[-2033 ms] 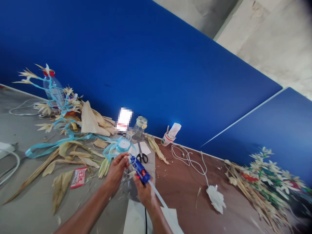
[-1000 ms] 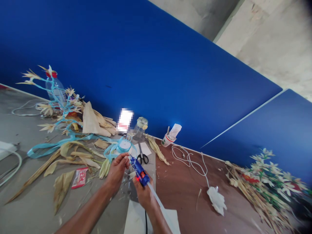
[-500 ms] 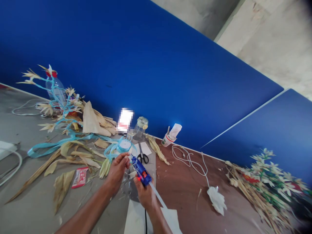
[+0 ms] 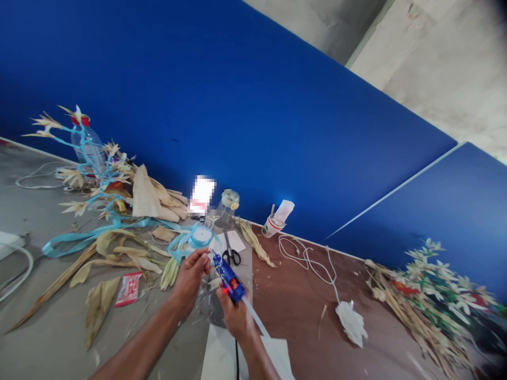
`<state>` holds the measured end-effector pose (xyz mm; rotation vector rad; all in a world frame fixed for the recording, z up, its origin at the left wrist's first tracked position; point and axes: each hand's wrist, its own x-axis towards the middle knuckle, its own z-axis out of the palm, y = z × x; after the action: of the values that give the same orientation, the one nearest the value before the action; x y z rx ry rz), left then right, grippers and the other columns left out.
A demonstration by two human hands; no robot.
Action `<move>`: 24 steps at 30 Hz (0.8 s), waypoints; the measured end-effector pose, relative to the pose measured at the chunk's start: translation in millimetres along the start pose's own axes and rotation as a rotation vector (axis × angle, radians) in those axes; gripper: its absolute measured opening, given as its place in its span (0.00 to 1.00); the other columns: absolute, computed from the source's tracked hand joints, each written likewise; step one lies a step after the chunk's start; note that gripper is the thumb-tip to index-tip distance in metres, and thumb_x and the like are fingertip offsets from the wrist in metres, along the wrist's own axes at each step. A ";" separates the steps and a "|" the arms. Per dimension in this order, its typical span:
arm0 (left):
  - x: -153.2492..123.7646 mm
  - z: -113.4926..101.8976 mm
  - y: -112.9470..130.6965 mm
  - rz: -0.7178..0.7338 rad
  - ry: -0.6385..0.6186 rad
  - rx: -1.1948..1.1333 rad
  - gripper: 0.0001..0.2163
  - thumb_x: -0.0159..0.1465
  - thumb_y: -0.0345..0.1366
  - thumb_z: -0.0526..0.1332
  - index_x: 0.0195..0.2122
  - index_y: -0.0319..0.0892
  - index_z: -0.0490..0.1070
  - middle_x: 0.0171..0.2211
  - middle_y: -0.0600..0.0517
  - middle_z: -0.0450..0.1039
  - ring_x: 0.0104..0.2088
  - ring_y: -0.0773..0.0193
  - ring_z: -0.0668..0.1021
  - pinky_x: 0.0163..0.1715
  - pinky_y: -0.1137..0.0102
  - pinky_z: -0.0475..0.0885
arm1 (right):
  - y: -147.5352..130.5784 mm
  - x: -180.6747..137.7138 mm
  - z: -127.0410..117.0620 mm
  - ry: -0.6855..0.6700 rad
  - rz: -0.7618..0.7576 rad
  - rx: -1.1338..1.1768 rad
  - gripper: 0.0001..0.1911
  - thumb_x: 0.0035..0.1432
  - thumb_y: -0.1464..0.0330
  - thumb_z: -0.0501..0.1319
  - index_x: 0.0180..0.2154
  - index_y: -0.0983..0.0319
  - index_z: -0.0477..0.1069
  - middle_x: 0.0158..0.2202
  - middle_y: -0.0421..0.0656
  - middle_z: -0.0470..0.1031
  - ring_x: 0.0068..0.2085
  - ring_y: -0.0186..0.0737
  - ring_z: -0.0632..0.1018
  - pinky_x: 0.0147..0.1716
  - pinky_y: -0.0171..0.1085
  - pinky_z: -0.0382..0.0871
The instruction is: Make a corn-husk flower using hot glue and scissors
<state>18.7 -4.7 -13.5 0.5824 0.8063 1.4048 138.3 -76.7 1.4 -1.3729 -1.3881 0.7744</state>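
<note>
My right hand (image 4: 236,312) is wrapped round a blue hot glue gun (image 4: 230,278), with a long glue stick (image 4: 255,316) coming out of its back and a red light lit. The nozzle points up and left toward the fingertips of my left hand (image 4: 195,269). Those fingers are pinched together on something small and pale, too small to name. Just beyond the hands sit a roll of light blue ribbon (image 4: 201,236) and black-handled scissors (image 4: 231,254) on white paper.
Dried corn husks (image 4: 99,311) and a red packet (image 4: 128,289) lie on the left. Husk flowers on blue stems (image 4: 85,169) stand by a bottle (image 4: 87,142). A jar (image 4: 227,207), a cup (image 4: 272,227), a white cable (image 4: 312,261) and a bundle of flowers (image 4: 439,285) line the blue partition.
The view has shifted very slightly. Both hands and the glue gun hold nearly the same position, the nozzle still close to the left fingertips.
</note>
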 end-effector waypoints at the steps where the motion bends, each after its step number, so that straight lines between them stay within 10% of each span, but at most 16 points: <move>1: 0.0 0.0 0.5 -0.005 -0.003 -0.008 0.13 0.49 0.41 0.68 0.33 0.40 0.73 0.17 0.59 0.63 0.21 0.71 0.64 0.24 0.74 0.61 | -0.4 0.0 -0.9 0.005 -0.010 0.018 0.14 0.55 0.58 0.60 0.33 0.63 0.72 0.27 0.44 0.76 0.28 0.41 0.76 0.28 0.36 0.72; 12: -1.4 5.0 8.3 -0.044 0.038 -0.044 0.14 0.45 0.41 0.70 0.31 0.41 0.73 0.17 0.59 0.63 0.20 0.72 0.64 0.24 0.75 0.62 | -5.0 14.9 -37.0 0.105 -0.174 -0.308 0.05 0.51 0.68 0.62 0.32 0.62 0.68 0.31 0.41 0.69 0.31 0.37 0.71 0.31 0.35 0.68; 24: 0.4 3.1 9.8 -0.039 -0.009 -0.075 0.13 0.47 0.40 0.70 0.32 0.41 0.74 0.16 0.59 0.63 0.20 0.72 0.65 0.24 0.74 0.63 | 24.3 18.8 -71.6 -0.169 0.032 -0.920 0.13 0.48 0.71 0.64 0.39 0.63 0.73 0.40 0.51 0.74 0.42 0.52 0.75 0.41 0.43 0.65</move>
<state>15.1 -3.0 -4.0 0.5125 0.7506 1.3891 215.8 -68.9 4.2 -2.0486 -1.9786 0.2461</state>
